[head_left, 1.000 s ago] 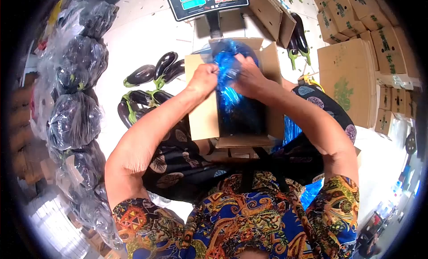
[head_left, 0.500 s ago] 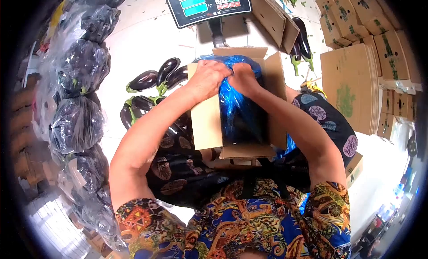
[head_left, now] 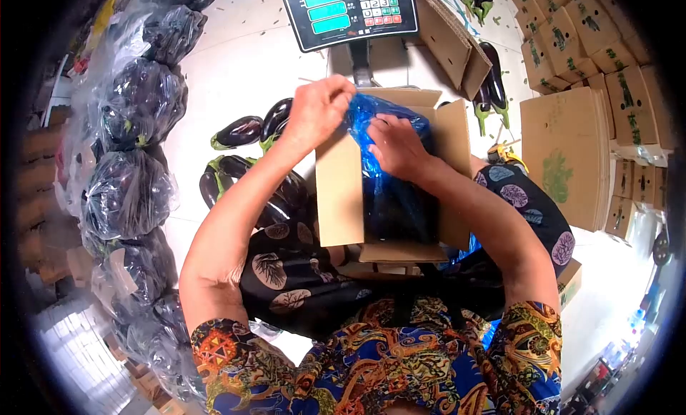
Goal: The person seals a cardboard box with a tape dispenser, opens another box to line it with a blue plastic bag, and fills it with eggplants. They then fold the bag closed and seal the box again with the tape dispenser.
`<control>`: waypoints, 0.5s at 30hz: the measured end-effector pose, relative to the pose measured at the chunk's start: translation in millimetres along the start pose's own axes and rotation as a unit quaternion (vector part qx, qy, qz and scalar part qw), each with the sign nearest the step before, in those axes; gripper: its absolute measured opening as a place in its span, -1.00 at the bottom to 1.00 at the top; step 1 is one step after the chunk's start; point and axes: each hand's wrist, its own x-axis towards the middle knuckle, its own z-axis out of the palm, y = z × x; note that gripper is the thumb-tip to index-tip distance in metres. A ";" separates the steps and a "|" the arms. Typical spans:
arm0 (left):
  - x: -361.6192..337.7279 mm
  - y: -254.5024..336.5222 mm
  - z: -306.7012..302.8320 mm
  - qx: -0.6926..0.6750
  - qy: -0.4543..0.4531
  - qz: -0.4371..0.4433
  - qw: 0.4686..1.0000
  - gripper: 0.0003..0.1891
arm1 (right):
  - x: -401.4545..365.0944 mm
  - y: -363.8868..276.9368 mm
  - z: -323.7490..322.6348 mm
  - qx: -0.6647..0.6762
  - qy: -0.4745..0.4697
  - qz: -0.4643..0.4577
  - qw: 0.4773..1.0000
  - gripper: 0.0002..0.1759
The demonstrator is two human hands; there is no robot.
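Observation:
An open cardboard box (head_left: 339, 193) stands in front of me with its flaps spread. A blue plastic bag (head_left: 364, 113) lines it, and dark contents sit in shadow inside. At the box's far left corner, my left hand (head_left: 321, 109) is closed in a pinch on the bag's edge, pulling it up and outward. My right hand (head_left: 399, 149) lies over the bag inside the opening, its fingers curled on the plastic. Whole eggplants (head_left: 239, 132) lie on the floor to the left of the box, partly hidden by my left arm.
A scale display (head_left: 350, 18) stands beyond the box. Bagged eggplants (head_left: 128, 193) line the left side. Flattened cardboard (head_left: 564, 157) leans at right before stacked cartons (head_left: 629, 93). More eggplants (head_left: 493, 86) lie at back right, near an upright cardboard piece (head_left: 446, 40).
My hands, close together before, are now apart. The left has risen outward with the bag's edge; the right has moved lower over the bag. The view has shifted slightly.

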 end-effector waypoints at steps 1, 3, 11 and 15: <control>-0.5 0.3 -3.4 -0.034 0.034 -0.024 0.999 -0.83 | 6.3 -0.1 1.2 -0.020 -0.053 0.040 0.998 -0.75; -0.9 3.3 -6.4 -0.013 0.053 0.039 0.998 -0.74 | 23.2 -1.7 0.8 -0.063 -0.159 0.115 0.978 -0.88; 18.5 -6.3 22.1 0.055 -0.143 0.135 0.979 -0.56 | 15.4 -15.5 15.1 -0.098 -0.104 0.111 0.984 -0.91; 27.9 -19.0 16.4 -0.032 -0.140 0.070 0.987 -0.58 | 4.2 -38.4 -17.8 -0.067 -0.086 0.061 0.992 -0.87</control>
